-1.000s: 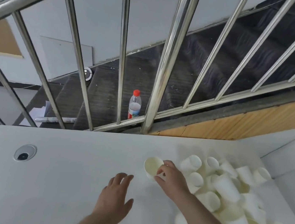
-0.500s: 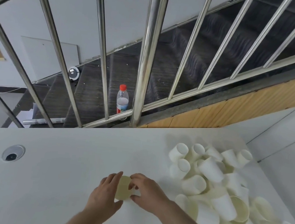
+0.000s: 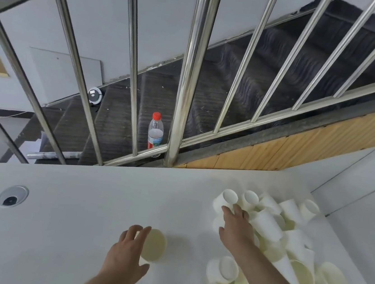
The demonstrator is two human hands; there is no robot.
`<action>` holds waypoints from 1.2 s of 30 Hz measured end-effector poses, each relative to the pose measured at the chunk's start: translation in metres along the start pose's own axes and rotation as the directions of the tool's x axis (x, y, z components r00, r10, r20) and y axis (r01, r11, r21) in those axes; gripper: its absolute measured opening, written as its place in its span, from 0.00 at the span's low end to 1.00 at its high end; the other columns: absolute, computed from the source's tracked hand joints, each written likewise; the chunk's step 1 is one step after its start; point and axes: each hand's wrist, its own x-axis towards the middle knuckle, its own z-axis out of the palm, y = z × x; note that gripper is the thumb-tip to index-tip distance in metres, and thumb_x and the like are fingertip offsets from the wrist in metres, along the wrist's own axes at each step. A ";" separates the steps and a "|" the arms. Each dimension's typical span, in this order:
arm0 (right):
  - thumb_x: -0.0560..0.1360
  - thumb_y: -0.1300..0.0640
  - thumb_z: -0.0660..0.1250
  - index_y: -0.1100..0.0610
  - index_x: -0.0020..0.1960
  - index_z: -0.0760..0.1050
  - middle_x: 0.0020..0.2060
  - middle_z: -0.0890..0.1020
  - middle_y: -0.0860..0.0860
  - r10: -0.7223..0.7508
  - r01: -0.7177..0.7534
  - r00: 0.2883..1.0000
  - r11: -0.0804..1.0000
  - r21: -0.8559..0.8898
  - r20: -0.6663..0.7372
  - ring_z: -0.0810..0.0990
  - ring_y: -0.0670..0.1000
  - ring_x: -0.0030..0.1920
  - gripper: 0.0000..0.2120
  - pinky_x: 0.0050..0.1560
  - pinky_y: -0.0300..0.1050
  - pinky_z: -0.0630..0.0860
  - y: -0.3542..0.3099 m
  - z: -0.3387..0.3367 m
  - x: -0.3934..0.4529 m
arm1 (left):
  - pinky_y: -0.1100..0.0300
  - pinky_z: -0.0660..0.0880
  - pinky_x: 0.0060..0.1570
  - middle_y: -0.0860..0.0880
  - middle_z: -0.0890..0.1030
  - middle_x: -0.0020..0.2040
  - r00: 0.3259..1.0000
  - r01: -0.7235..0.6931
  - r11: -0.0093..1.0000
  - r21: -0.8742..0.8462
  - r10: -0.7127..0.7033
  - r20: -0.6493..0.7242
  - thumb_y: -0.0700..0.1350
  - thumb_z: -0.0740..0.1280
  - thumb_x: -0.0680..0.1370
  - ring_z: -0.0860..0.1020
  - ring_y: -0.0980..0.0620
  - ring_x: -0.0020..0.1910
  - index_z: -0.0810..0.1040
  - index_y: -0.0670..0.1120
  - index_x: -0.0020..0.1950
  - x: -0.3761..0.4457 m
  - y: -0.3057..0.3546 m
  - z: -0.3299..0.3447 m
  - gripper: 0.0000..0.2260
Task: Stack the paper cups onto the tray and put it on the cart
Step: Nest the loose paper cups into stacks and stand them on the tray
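Observation:
A heap of several white paper cups (image 3: 287, 246) lies tumbled on the right part of the white table (image 3: 67, 209). My left hand (image 3: 127, 252) holds one paper cup (image 3: 153, 245) near the table's front middle, its mouth turned toward me. My right hand (image 3: 236, 225) reaches into the heap's left edge, fingers curling over a cup lying on its side (image 3: 225, 199). No tray or cart is in view.
A steel stair railing (image 3: 187, 75) rises behind the table's far edge, with dark stairs beyond. A red-capped plastic bottle (image 3: 155, 132) stands on a step. A round cable grommet (image 3: 12, 196) sits in the table's left part. A white wall panel borders the right.
My right hand let go of the cup it passed over and moved right and forward into the heap. My left hand now holds that cup alone.

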 end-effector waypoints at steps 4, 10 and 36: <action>0.78 0.58 0.62 0.50 0.69 0.65 0.69 0.63 0.51 -0.003 0.003 1.000 1.000 0.015 0.015 0.68 0.54 0.63 0.20 0.57 0.45 0.73 0.000 0.007 0.008 | 0.62 0.69 0.60 0.54 0.58 0.71 1.000 -0.018 1.000 -0.019 0.018 -0.009 0.58 0.66 0.72 0.63 0.53 0.68 0.52 0.55 0.76 0.001 0.000 0.000 0.37; 0.78 0.56 0.62 0.49 0.67 0.68 0.62 0.70 0.52 -0.077 0.078 0.997 0.996 0.034 -0.028 0.71 0.54 0.59 0.18 0.62 0.42 0.67 -0.002 0.007 0.008 | 0.60 0.63 0.66 0.55 0.58 0.72 0.998 -0.035 0.998 -0.059 0.031 -0.062 0.60 0.66 0.72 0.60 0.53 0.71 0.54 0.56 0.75 0.005 0.004 -0.002 0.35; 0.74 0.51 0.71 0.51 0.54 0.80 0.51 0.80 0.42 -0.165 0.197 0.979 0.645 0.739 -0.117 0.77 0.40 0.38 0.10 0.42 0.29 0.70 -0.062 -0.027 -0.056 | 0.60 0.70 0.58 0.57 0.69 0.65 0.967 -0.176 0.955 -0.240 0.121 -0.226 0.53 0.72 0.68 0.70 0.53 0.62 0.62 0.52 0.74 0.021 0.049 -0.005 0.36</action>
